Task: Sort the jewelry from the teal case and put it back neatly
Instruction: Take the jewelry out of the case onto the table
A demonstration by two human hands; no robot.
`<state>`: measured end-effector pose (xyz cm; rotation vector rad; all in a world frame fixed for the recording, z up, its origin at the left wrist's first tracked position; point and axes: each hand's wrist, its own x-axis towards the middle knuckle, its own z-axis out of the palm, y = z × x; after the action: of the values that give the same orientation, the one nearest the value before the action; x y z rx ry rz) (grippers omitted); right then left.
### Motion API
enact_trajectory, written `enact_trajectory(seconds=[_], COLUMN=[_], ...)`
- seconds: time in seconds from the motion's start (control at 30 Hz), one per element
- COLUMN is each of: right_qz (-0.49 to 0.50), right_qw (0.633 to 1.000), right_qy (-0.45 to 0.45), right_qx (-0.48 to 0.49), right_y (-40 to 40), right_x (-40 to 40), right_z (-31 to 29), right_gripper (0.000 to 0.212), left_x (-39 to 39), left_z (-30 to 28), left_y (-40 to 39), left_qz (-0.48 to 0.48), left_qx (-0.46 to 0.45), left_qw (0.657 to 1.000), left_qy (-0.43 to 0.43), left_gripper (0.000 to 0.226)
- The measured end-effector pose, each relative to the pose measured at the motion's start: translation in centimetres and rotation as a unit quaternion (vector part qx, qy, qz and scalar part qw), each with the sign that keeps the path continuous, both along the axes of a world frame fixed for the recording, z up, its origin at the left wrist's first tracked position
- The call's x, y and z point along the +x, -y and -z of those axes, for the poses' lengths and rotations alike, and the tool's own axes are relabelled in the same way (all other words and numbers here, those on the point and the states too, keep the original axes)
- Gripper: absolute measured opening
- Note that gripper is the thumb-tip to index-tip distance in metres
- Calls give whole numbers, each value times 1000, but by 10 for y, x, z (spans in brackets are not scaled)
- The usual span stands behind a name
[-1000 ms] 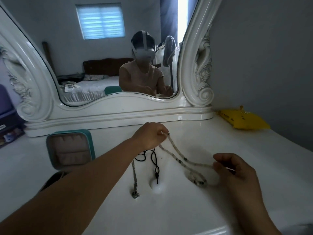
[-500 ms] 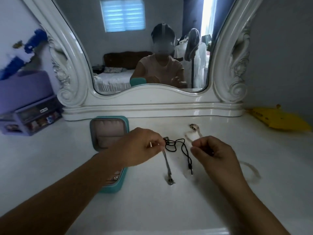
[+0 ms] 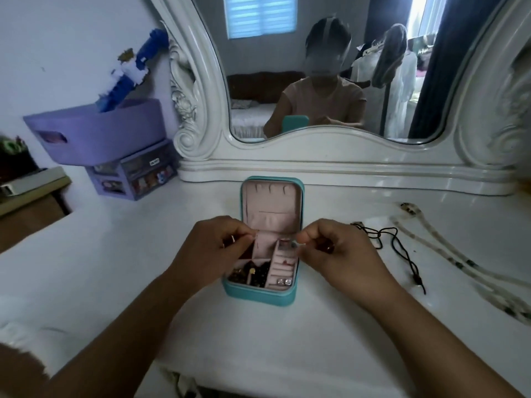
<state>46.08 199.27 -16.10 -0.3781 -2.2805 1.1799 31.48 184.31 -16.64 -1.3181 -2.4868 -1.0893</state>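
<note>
Head view: teal case [image 3: 260, 294] lies open on the white dressing table [image 3: 143, 254], lid upright toward the mirror [image 3: 330, 67]. Left hand [image 3: 209, 251] sits over the case's left edge, fingers curled, thumb and forefinger pinching something small and pale; item too small to identify. Right hand [image 3: 336, 254] is at the right edge, fingers curled inward; whether it grips anything, cannot tell. Dark pieces fill the near left compartment. Black cord necklace [image 3: 399, 251] and pale beaded necklace [image 3: 448, 254] lie on the table to the right, apart from the case.
</note>
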Motion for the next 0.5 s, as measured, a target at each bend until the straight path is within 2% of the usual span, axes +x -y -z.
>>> enact_trajectory(seconds=[0.13, 0.2, 0.23, 0.37, 0.5], right_qz=[-104, -118, -118, -115, -129], right_qw=[993, 990, 989, 988, 985], right_qy=[53, 79, 91, 106, 114], right_qx=[-33, -13, -6, -6, -4], right_y=[5, 4, 4, 4, 6], right_x=[-2, -1, -1, 1, 1], right_z=[1, 2, 3, 4, 0], right_gripper=[11, 10, 10, 8, 9], left_x=[-5, -7, -7, 3, 6], left_z=[12, 13, 13, 16, 17], left_y=[3, 4, 4, 0, -8], left_qz=[-4, 40, 83, 235, 261], left_qx=[87, 113, 115, 61, 40], left_qw=[996, 993, 990, 970, 962], left_qy=[12, 11, 8, -27, -73], left_gripper=[14, 8, 2, 19, 24])
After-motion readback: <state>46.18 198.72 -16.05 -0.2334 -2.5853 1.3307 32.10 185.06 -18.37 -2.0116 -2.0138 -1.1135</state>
